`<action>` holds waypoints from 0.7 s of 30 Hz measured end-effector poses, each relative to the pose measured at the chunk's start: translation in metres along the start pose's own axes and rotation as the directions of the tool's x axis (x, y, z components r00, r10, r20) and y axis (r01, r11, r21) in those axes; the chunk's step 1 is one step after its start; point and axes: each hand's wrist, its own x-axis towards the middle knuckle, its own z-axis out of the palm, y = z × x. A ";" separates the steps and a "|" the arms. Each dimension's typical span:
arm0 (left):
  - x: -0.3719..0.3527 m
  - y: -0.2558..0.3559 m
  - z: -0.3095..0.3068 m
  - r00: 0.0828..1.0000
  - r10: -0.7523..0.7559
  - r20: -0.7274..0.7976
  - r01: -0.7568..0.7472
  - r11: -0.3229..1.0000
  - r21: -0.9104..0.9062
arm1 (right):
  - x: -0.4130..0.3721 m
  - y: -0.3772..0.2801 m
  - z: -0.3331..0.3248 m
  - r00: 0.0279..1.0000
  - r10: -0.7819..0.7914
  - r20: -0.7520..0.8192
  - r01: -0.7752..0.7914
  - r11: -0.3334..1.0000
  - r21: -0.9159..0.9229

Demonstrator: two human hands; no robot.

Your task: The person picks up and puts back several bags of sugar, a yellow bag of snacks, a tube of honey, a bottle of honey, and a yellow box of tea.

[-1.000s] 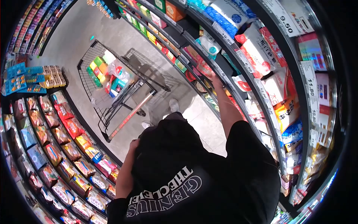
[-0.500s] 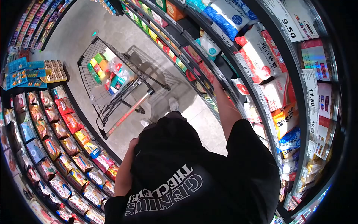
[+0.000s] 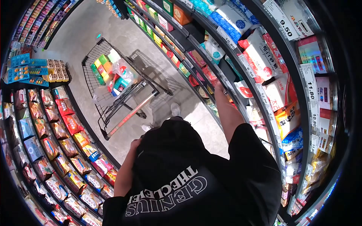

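My right arm stretches out to the shelf on the right, and my right hand [image 3: 219,89] is at a low shelf edge. Just beyond it lies a red package [image 3: 209,74]; the fingers are largely hidden, so whether they grip it cannot be told. Close against my black shirt, by my hip, is my left hand [image 3: 135,144], its fingers mostly out of sight and no object visible in it. Ahead stands a wire shopping cart [image 3: 98,119] holding a green-and-yellow box pack [image 3: 101,67] and a clear plastic bag [image 3: 123,71] with goods.
Shelves [image 3: 222,73] of bagged goods with price tags [image 3: 310,88] line my right side. On the left are slanted shelves of wrapped snacks [image 3: 73,124]. Blue and tan egg trays [image 3: 56,69] sit at the far left. Grey floor [image 3: 77,41] runs around the cart.
The view has shifted slightly, so the cart appears a little farther right. My right hand remains at the same shelf, near the red package. My left hand stays by my hip.
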 end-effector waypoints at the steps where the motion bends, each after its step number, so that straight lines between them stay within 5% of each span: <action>1: 0.002 -0.002 -0.001 1.000 -0.005 0.012 0.005 1.000 0.012 | -0.003 0.003 -0.001 1.000 0.011 0.013 -0.011 1.000 0.022; 5: 0.003 -0.006 -0.002 1.000 0.021 0.005 -0.022 0.999 0.026 | -0.032 0.020 0.008 0.986 0.074 0.150 -0.096 0.984 0.148; 8: -0.013 0.004 -0.002 0.999 0.032 0.018 -0.032 0.999 -0.009 | -0.058 0.056 0.049 0.847 0.053 0.528 -0.291 0.878 0.380; 10: -0.027 0.016 -0.006 1.000 0.014 -0.006 -0.013 0.988 0.157 | -0.150 -0.134 -0.050 0.553 0.060 0.831 -0.625 0.689 0.366; 12: -0.060 0.045 -0.009 1.000 0.019 -0.022 -0.015 0.986 0.168 | -0.180 -0.212 -0.073 0.398 -0.119 0.910 -0.602 0.715 0.356; 14: -0.048 0.034 -0.015 0.993 0.107 0.047 -0.116 0.954 0.278 | -0.214 -0.309 -0.125 0.231 -0.522 0.821 -0.459 0.685 0.566; 15: -0.020 0.016 -0.015 0.978 0.181 0.101 -0.205 0.922 0.328 | -0.233 -0.354 -0.162 0.246 -0.564 0.788 -0.272 0.741 0.615; 16: -0.046 0.035 -0.021 0.999 0.042 -0.003 -0.040 0.971 0.237 | -0.252 -0.389 -0.202 0.243 -0.729 0.639 -0.140 0.626 0.767; 18: -0.019 0.013 -0.025 0.983 0.177 -0.038 -0.160 0.947 0.277 | -0.288 -0.469 -0.286 0.506 -0.716 0.482 -0.051 0.533 0.845; 19: -0.022 0.008 -0.028 0.983 0.174 -0.065 -0.152 0.955 0.255 | -0.275 -0.515 -0.313 -0.248 -0.916 0.316 -0.482 0.399 0.780; 21: -0.034 0.007 -0.035 0.975 0.134 -0.175 -0.112 0.985 0.132 | -0.329 -0.539 -0.339 -0.186 -0.961 -0.203 -0.545 -0.071 0.836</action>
